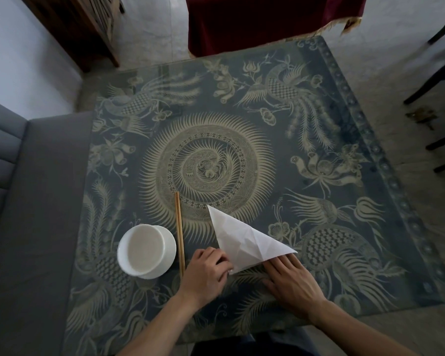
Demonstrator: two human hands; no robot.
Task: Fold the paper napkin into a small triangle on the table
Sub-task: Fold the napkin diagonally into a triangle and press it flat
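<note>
The paper napkin [242, 237], folded to a triangle, is laid on the patterned table [319, 124], right of the chopsticks [179, 232] and white bowl [145, 250]. Its near corner is pinched by the curled fingers of the left hand [207, 272]. Its near right edge is pressed down by the flat, spread fingers of the right hand [290, 281].

A white triangular napkin [242, 238] lies on the counter [319, 124], left hand [206, 272] pinching its near corner, right hand [290, 281] flat on its edge, beside chopsticks [179, 232] and bowl [146, 251].
</note>
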